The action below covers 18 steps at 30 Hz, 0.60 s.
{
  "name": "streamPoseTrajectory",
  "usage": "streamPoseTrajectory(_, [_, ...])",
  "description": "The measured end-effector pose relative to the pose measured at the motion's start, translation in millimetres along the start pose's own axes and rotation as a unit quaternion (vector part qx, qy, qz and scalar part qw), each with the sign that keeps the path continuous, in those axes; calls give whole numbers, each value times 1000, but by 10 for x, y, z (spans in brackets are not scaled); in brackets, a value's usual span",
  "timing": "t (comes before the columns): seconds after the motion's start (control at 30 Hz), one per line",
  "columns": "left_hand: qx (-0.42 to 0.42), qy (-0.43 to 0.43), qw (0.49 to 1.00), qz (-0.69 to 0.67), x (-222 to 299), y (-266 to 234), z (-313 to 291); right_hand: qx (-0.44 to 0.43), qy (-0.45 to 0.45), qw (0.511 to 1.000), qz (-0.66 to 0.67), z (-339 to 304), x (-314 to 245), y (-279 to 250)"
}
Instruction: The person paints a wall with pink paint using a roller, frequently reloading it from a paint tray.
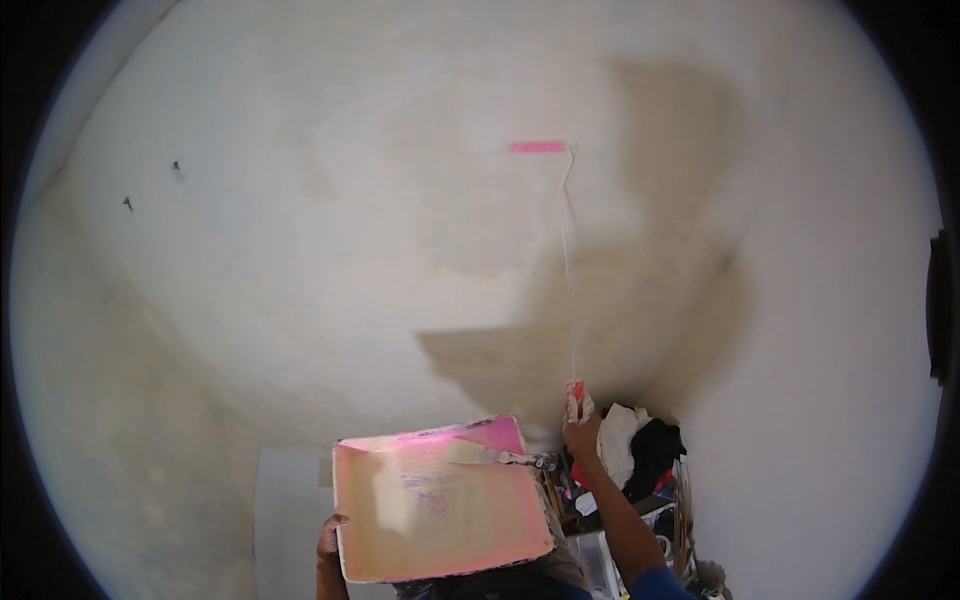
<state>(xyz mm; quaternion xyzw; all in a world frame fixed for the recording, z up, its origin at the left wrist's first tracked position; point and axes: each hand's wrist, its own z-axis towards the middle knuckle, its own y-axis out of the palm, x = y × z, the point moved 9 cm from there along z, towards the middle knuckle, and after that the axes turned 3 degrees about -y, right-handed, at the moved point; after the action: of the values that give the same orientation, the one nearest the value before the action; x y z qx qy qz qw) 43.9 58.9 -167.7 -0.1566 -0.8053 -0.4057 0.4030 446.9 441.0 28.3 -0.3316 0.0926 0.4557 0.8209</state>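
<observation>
My right hand (581, 428) is closed round the red, paint-smeared handle of a paint roller (567, 250). Its long thin frame reaches up to a pink roller sleeve (538, 147), which lies at or very near the wall (420, 190); contact cannot be made out. At the lower left, my left hand (331, 535) grips the left edge of a pink paint tray (440, 520) coated with cream paint. A paint-stained scraper (500, 457) with a dark handle lies across the tray's upper right part.
Patchy pale and beige walls surround me, with shadows on the right. Two small dark fixings (176, 165) stick out at the left. Below right stands a pile of white and black cloth (655, 455) and assorted items. A dark object (938, 305) shows at the far right.
</observation>
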Motion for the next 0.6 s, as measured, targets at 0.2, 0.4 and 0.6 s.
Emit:
streamPoseTrajectory(0.2, [-33,1,998,50,221,235,-151,35,-67,995,-64,-30,-238,-9])
streamPoseTrajectory(0.4, [-37,-11,996,79,220,445,-223,78,-14,990,119,876,-238,42])
streamPoseTrajectory(0.6, [4,44,999,26,146,385,-162,16,111,971,210,-23,555,703])
